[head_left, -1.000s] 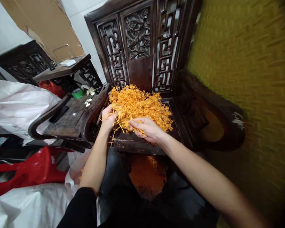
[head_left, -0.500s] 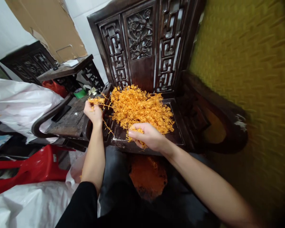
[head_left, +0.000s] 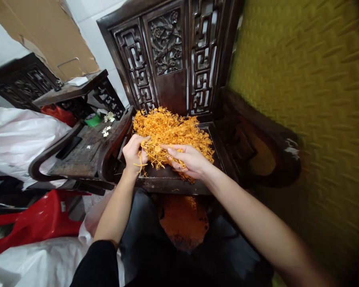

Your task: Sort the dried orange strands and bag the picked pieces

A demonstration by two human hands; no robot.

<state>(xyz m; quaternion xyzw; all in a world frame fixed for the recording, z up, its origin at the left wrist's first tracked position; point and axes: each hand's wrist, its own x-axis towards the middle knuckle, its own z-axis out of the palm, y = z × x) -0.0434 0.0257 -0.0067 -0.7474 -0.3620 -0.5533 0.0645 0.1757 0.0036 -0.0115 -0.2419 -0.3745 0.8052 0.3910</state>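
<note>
A big tangled heap of thin orange branching sprigs (head_left: 173, 129), possibly plastic flower parts, lies on the seat of a dark carved wooden chair (head_left: 221, 151). At the heap's near left edge my left hand (head_left: 134, 151) is closed on some orange sprigs, with thin stems poking out below its fingers. Close beside it, my right hand (head_left: 190, 159) pinches an orange clump between thumb and fingers, with more strands hanging under the palm. The sprigs stretch across the small gap between both hands. The fingertips are partly hidden by strands.
On the left, a side table (head_left: 80, 153) holds a dark phone (head_left: 70, 147), green tape (head_left: 92, 120) and pale flower-like pieces (head_left: 109, 116). A red plastic stool (head_left: 54, 215) and white sacks (head_left: 20, 135) lie further left. A yellow textured surface (head_left: 302, 59) rises at right.
My left hand has come right and inward from the side table to meet my right hand. Pale pieces now lie on the side table near where it was. The view has shifted slightly.
</note>
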